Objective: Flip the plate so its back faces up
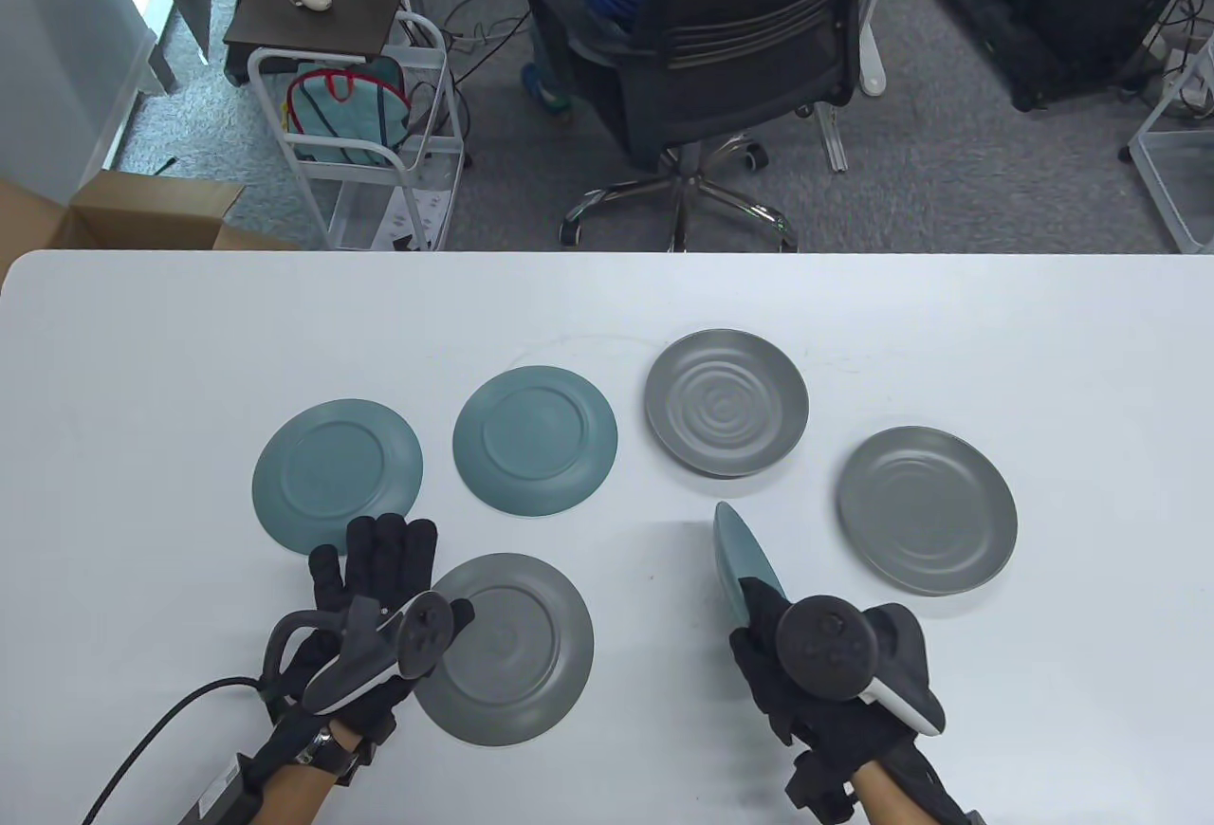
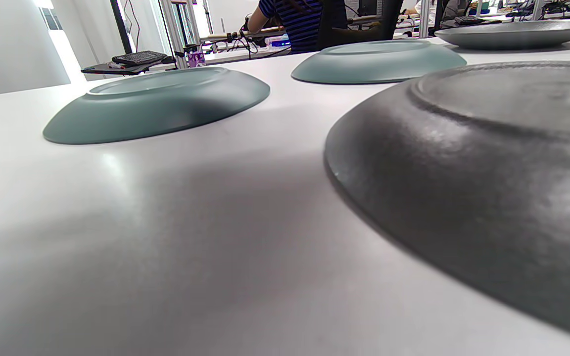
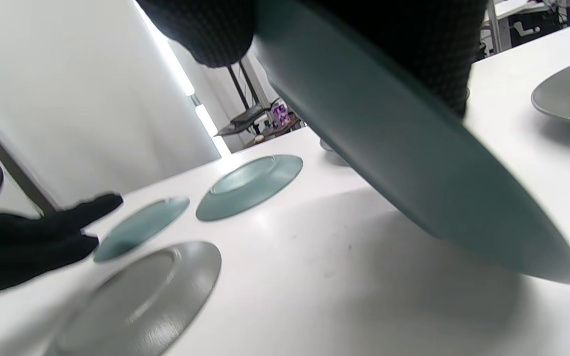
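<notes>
My right hand (image 1: 762, 621) grips a teal plate (image 1: 743, 558) by its near edge and holds it tilted almost on edge above the table, right of centre. In the right wrist view the teal plate (image 3: 413, 163) slants across the frame under my gloved fingers (image 3: 206, 29), its lower rim close above the table. My left hand (image 1: 379, 569) lies open with fingers stretched out, beside the left rim of a grey plate (image 1: 512, 650) that lies back up. The left hand also shows in the right wrist view (image 3: 42, 232). It holds nothing.
Two teal plates (image 1: 337, 474) (image 1: 534, 441) lie back up at the left and middle. A grey plate (image 1: 726, 401) with ripple rings lies behind the held plate. Another grey plate (image 1: 927, 509) lies at the right. The white table (image 1: 142, 370) ends at the far edge, with an office chair (image 1: 730, 38) beyond.
</notes>
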